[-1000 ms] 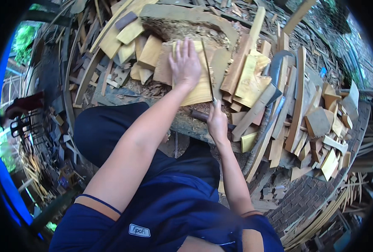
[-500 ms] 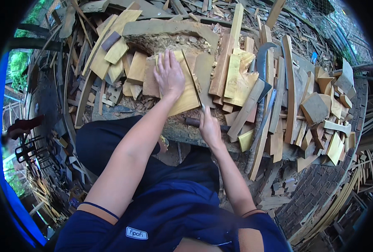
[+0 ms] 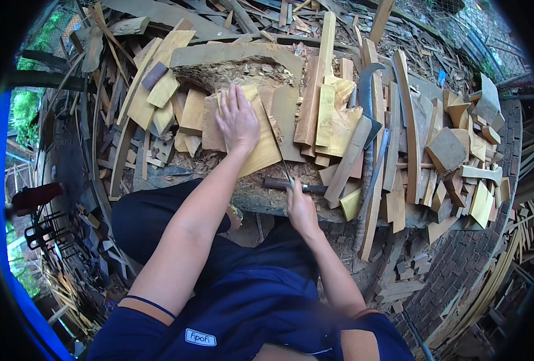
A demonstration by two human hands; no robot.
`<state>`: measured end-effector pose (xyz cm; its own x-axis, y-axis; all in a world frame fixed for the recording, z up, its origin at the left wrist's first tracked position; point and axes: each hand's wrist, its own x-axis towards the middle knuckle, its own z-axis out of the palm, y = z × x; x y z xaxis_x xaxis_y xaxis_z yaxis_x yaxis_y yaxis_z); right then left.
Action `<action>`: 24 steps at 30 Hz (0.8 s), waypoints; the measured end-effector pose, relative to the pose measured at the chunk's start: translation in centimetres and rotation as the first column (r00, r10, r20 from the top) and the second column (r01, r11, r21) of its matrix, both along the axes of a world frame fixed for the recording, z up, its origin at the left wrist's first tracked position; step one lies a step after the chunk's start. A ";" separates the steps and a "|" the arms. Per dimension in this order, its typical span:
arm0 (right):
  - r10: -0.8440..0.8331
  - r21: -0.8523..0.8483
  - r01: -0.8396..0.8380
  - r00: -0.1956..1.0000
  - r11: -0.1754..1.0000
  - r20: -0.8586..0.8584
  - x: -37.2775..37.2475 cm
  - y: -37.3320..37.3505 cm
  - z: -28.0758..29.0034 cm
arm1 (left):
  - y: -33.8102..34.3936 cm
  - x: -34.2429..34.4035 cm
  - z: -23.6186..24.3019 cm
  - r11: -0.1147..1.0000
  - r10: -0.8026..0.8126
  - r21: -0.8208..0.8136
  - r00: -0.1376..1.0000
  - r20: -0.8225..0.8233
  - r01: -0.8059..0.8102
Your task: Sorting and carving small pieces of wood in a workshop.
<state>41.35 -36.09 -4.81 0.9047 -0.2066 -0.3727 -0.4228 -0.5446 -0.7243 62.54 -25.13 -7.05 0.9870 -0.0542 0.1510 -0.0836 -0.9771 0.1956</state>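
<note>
My left hand (image 3: 239,121) presses flat, fingers stretched out, on a yellow wooden board (image 3: 262,156). The board lies slanted over a brownish wood block (image 3: 211,127) on the littered work surface. My right hand (image 3: 302,212) is closed round the near end of a long, narrow saw (image 3: 283,157). Its thin dark blade runs along the board's right edge; no teeth can be made out. The grip is mostly hidden by my fingers. Just beyond my right hand lies a tool with a dark round handle (image 3: 276,183).
A hooked blade (image 3: 368,90) on a long handle lies at right among wood strips. Yellow offcuts (image 3: 342,123) and a tall beam (image 3: 326,45) stand beyond my right hand. More blocks (image 3: 449,152) and a pale hammer-shaped piece (image 3: 482,174) crowd the far right. Scrap wood piles up at left.
My right hand has drawn the saw toward my body along the board's edge. My left hand stays flat on the board. The view has shifted slightly.
</note>
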 end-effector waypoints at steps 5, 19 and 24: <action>0.008 -0.031 -0.006 0.996 0.999 0.085 0.3 -0.4 0.8 | 0.1 -0.2 0.0 1.000 -0.011 -0.015 1.000 0.003 0.011; 0.007 -0.102 -0.005 1.000 0.995 0.017 -1.8 0.7 -2.5 | 0.0 0.4 1.5 1.000 0.010 -0.024 0.961 -0.277 -0.017; 0.081 -0.150 -0.069 0.994 0.986 0.077 -0.5 -0.1 -2.6 | 2.2 -1.4 1.8 0.942 0.067 -0.322 0.993 -0.100 -0.096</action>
